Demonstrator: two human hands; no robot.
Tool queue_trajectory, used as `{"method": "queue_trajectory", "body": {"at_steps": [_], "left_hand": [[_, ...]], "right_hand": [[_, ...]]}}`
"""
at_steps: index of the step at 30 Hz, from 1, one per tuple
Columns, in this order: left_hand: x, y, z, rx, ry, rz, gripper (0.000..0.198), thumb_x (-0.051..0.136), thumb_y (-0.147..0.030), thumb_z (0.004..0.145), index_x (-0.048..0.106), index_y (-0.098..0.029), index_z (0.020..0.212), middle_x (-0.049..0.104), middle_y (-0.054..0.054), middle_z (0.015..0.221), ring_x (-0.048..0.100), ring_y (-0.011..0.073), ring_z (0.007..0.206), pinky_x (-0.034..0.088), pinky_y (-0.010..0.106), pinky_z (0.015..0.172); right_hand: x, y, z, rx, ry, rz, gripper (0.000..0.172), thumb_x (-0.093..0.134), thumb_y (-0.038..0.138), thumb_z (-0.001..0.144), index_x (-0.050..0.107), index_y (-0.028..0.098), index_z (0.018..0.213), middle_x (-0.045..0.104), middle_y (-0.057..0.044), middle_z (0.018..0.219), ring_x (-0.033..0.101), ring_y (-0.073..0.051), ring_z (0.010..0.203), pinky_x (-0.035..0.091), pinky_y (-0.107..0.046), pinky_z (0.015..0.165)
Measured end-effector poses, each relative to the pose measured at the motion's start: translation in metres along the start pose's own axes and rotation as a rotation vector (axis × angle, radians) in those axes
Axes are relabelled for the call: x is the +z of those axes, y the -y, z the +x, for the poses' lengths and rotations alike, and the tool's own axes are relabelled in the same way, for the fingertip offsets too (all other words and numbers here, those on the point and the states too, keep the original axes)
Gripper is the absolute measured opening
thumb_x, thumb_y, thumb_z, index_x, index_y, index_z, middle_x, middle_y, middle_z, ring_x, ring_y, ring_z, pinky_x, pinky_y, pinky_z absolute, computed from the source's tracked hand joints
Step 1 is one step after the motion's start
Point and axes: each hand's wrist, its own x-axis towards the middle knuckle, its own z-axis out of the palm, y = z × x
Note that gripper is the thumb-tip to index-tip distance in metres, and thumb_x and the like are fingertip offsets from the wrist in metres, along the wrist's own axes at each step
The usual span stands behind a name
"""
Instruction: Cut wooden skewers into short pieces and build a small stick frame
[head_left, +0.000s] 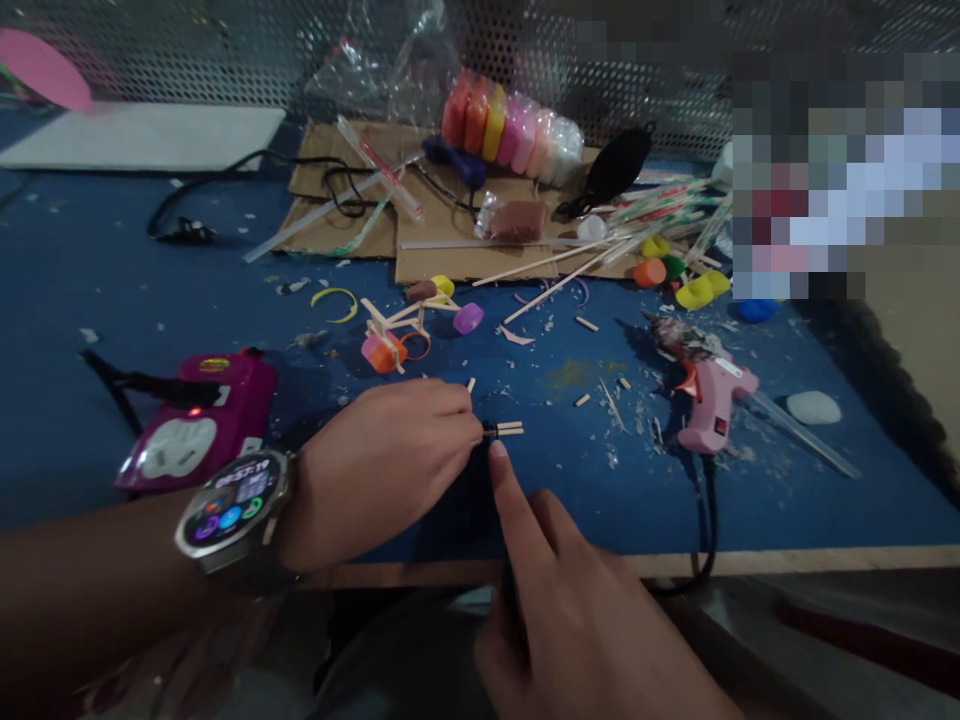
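My left hand [382,460], a smartwatch [236,505] on its wrist, is closed with its fingertips pinched at two short thin wooden sticks [511,428]. The sticks' free ends point right, just above the blue tabletop. My right hand [570,570] comes in from below, its index finger stretched toward the sticks beside a small dark piece. Its other fingers are curled round something dark, mostly hidden. Behind my left hand lies a small stick model [397,320] with coloured clay lumps on it. Small cut stick pieces [586,324] are scattered nearby.
A pink hot glue gun [709,395] lies right, its cord over the table edge. A purple power box [202,415] stands left. Behind are cardboard [435,264], packed coloured clay [510,130], long sticks [555,262] and a white board [150,138]. Another person is at the right, blurred.
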Motion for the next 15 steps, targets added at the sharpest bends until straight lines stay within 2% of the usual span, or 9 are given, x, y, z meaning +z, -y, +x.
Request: {"method": "queue_trajectory", "body": {"at_steps": [9,12,15], "left_hand": [[-0.0045,-0.0013,0.0019,-0.055,0.065,-0.068,0.03,0.051,-0.003,0.103,0.075,-0.017,0.091,0.077,0.005,0.094,0.07,0.0214,0.086,0.056,0.035,0.079],[-0.0051,-0.0009,0.0029,-0.058,0.083,-0.064,0.029,0.052,-0.002,0.1,0.075,-0.016,0.093,0.076,0.005,0.095,0.071,0.0228,0.087,0.056,0.037,0.079],[-0.0047,0.0001,0.0024,-0.061,0.103,-0.064,0.03,0.051,-0.001,0.099,0.076,-0.017,0.096,0.077,0.006,0.098,0.072,0.023,0.09,0.057,0.037,0.081]], "right_hand": [[-0.0044,-0.0036,0.0079,-0.034,-0.002,0.004,0.102,0.054,0.023,0.084,0.017,0.007,0.177,0.074,-0.022,0.118,0.073,-0.026,0.07,0.064,-0.039,0.06],[-0.0031,-0.0067,0.0065,-0.069,-0.003,-0.011,0.101,0.051,0.02,0.084,0.015,0.006,0.178,0.075,-0.022,0.118,0.073,-0.025,0.068,0.063,-0.037,0.056],[-0.005,-0.0041,0.0031,-0.04,-0.014,-0.062,0.101,0.053,0.02,0.083,0.02,0.006,0.177,0.075,-0.022,0.119,0.072,-0.025,0.066,0.063,-0.038,0.057]]}}
